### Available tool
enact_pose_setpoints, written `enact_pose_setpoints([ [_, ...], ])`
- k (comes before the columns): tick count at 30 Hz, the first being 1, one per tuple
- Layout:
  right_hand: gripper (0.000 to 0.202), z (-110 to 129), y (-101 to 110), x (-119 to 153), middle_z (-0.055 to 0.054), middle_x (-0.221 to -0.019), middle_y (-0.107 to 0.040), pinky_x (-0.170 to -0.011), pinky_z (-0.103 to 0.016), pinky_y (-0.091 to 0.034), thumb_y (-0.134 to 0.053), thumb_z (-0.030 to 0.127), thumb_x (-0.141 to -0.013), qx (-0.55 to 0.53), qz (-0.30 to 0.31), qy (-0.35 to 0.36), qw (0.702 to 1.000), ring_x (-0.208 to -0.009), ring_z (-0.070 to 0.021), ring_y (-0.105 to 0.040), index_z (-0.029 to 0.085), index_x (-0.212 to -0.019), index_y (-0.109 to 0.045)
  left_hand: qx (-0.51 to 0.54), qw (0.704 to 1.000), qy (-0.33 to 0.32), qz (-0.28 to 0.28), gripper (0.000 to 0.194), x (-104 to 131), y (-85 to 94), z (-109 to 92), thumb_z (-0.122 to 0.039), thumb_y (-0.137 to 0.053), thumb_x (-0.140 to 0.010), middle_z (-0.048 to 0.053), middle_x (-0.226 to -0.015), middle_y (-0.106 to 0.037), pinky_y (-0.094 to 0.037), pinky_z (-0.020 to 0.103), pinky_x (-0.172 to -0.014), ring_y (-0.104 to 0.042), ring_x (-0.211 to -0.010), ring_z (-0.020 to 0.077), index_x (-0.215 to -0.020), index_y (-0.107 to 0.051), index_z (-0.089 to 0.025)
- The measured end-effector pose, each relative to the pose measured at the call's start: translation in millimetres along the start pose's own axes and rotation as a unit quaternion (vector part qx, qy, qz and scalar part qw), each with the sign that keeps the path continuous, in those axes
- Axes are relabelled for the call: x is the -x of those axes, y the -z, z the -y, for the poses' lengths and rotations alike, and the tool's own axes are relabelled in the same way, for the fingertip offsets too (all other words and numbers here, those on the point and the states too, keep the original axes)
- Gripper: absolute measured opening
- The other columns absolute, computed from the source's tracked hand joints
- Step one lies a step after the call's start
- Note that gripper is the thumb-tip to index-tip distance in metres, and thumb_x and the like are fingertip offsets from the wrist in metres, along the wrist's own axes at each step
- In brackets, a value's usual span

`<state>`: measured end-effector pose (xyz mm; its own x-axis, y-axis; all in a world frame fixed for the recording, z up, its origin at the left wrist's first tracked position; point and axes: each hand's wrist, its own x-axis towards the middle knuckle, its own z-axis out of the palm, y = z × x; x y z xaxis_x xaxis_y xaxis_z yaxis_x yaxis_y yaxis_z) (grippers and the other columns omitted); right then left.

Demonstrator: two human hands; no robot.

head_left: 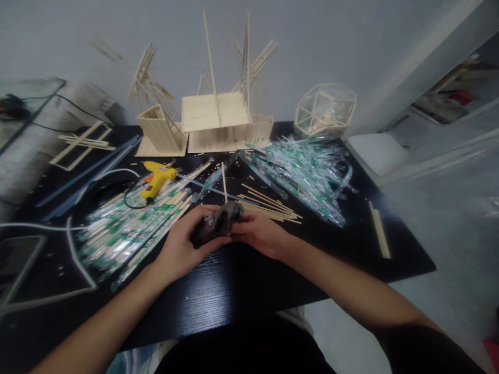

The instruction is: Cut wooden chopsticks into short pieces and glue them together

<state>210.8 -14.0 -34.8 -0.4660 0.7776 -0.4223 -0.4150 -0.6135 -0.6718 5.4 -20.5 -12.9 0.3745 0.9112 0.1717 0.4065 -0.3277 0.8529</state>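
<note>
A dark, lumpy, shiny object (pixel 216 224) is held over the black table (pixel 241 280), near its front. My left hand (pixel 185 241) wraps round its left side, thumb below and fingers above. My right hand (pixel 259 234) grips its right end between thumb and fingers. One thin stick (pixel 224 182) stands out just behind the object; whether it touches it is unclear. Several loose sticks (pixel 268 205) lie fanned behind my right hand. Left of them, a yellow glue gun (pixel 157 180) rests on wrapped chopsticks (pixel 132 228).
Stick-built structures (pixel 216 111) stand along the back wall. Empty plastic wrappers (pixel 304 171) are heaped at the back right, before a faceted clear container (pixel 325 110). A white cable (pixel 72 249) loops at the left. A few sticks (pixel 379 229) lie near the right edge.
</note>
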Motion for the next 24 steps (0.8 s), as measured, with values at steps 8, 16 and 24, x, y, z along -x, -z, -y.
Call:
enact_pose_setpoints([
  [8, 0.032, -3.6, 1.2, -2.6, 0.0, -0.078, -0.073, -0.085, -0.033, -0.056, -0.096, 0.027, -0.056, 0.009, 0.014, 0.009, 1.0, -0.075, -0.015, -0.069, 0.015, -0.078, -0.076, -0.075, 0.993, -0.086, 0.003, 0.037, 5.3, -0.7, 7.3, -0.014, -0.073, -0.081, 0.005, -0.114, -0.072, -0.053, 0.03, -0.09, -0.069, -0.102, 0.0195, -0.115, -0.061, -0.023],
  [16, 0.035, -7.0, 5.4, -4.4, 0.002, -0.077, -0.074, -0.088, -0.034, -0.055, -0.095, 0.032, -0.057, 0.056, 0.013, 0.033, 0.998, -0.075, -0.0149, -0.069, 0.017, -0.082, -0.075, -0.079, 0.994, -0.068, -0.014, 0.032, 5.8, -1.6, 6.2, -0.02, -0.075, -0.083, 0.001, -0.105, -0.072, -0.054, 0.028, -0.085, -0.069, -0.094, 0.0168, -0.112, -0.062, -0.024],
  [24, 0.034, -7.3, 7.3, -5.2, 0.0, -0.079, -0.076, -0.091, -0.038, -0.054, -0.094, 0.035, -0.058, 0.105, 0.02, 0.064, 0.992, -0.078, -0.0174, -0.071, 0.017, -0.081, -0.076, -0.069, 0.996, -0.046, -0.021, 0.03, 5.5, -2.9, 4.0, -0.032, -0.078, -0.085, 0.0, -0.102, -0.072, -0.053, 0.029, -0.084, -0.068, -0.09, 0.0165, -0.11, -0.063, -0.024],
])
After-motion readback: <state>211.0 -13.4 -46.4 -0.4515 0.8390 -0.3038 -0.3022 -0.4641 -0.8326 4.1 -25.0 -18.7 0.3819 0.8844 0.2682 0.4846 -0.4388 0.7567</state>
